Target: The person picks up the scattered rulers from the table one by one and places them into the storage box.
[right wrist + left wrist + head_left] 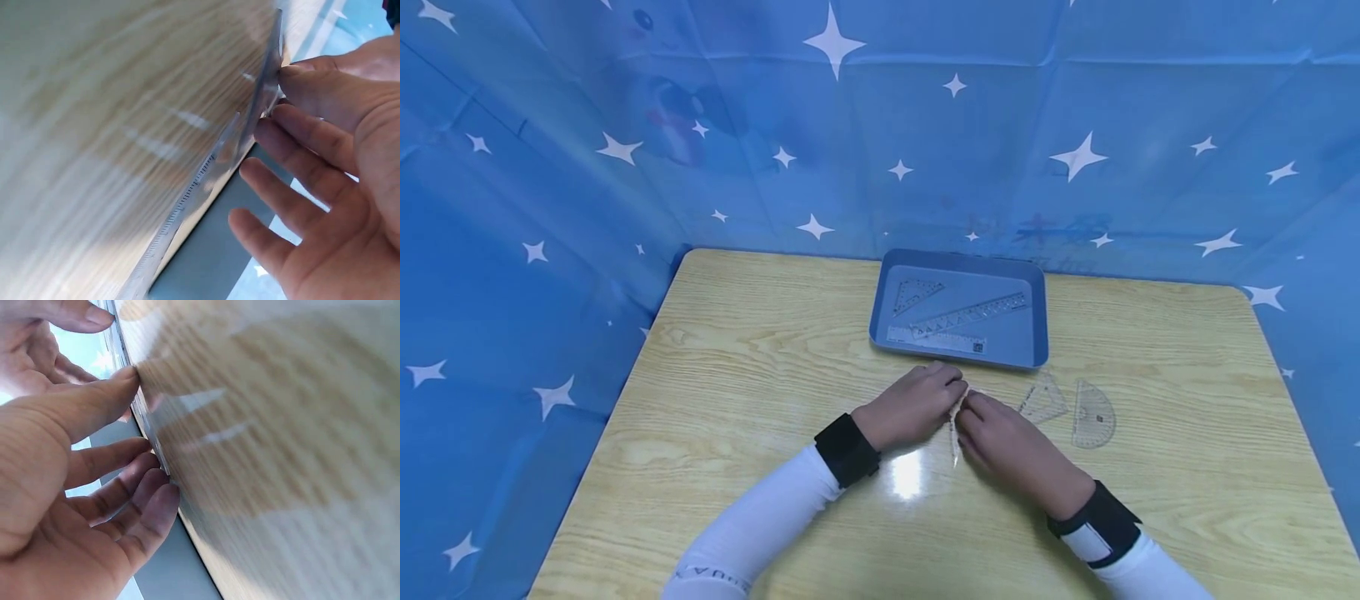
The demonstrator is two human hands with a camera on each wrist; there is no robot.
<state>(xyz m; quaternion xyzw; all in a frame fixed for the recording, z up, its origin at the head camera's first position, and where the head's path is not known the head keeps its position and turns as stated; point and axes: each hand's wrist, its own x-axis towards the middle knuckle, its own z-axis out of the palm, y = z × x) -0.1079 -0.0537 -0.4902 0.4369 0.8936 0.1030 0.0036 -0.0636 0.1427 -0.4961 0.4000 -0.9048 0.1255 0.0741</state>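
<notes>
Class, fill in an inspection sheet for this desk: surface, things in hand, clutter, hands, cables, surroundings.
Surface: wooden table, glare patch near the hands.
Things in hand: clear ruler held on edge between both hands.
Clutter: blue tray holding a set square and rulers; clear set square and protractor lying on the table to the right.
Hands: left hand and right hand both pinch the ruler's top end.
Cables: nothing seen.
Surroundings: blue star-print cloth on three sides.

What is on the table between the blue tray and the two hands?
Nothing: in the head view only bare wooden table lies between the blue tray and the left hand and right hand, which pinch a clear ruler.
</notes>
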